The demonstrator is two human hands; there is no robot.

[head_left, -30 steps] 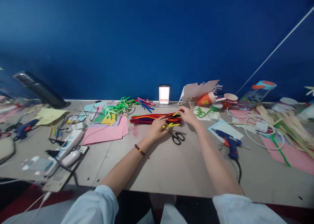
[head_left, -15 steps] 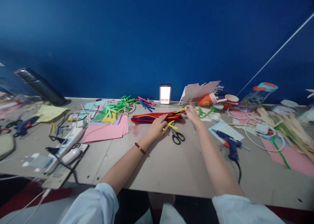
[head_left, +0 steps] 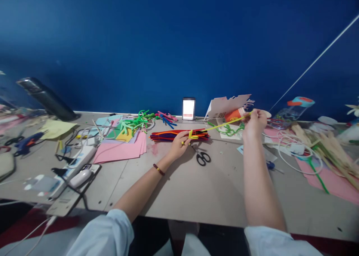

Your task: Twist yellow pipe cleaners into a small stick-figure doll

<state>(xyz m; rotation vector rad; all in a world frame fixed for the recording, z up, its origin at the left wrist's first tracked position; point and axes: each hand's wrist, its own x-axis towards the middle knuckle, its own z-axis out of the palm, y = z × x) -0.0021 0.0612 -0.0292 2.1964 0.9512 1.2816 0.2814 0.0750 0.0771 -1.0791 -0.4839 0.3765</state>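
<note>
A yellow pipe cleaner (head_left: pixel 221 125) runs in a slanting line from the bundle of red, orange and purple pipe cleaners (head_left: pixel 162 135) up to my right hand (head_left: pixel 255 123), whose fingers pinch its far end. My left hand (head_left: pixel 179 145) rests at the front of the bundle, fingers closed around short yellow pipe cleaner pieces (head_left: pixel 191 134). Just to the right of that hand lie scissors (head_left: pixel 203 158) with black handles, their blades partly under the yellow pieces.
Pink paper sheets (head_left: pixel 120 151) and green pipe cleaners (head_left: pixel 137 121) lie on the left. A phone (head_left: pixel 189 109) leans on the blue wall. An orange paper cup (head_left: pixel 234 115) is behind my right hand; a white cable (head_left: pixel 294 155) coils farther right. A power strip (head_left: pixel 74 170) sits at left.
My right hand has moved right and slightly up from the bundle, drawing the yellow pipe cleaner out long. My left hand stays by the bundle, and the yellow pieces there have turned more upright.
</note>
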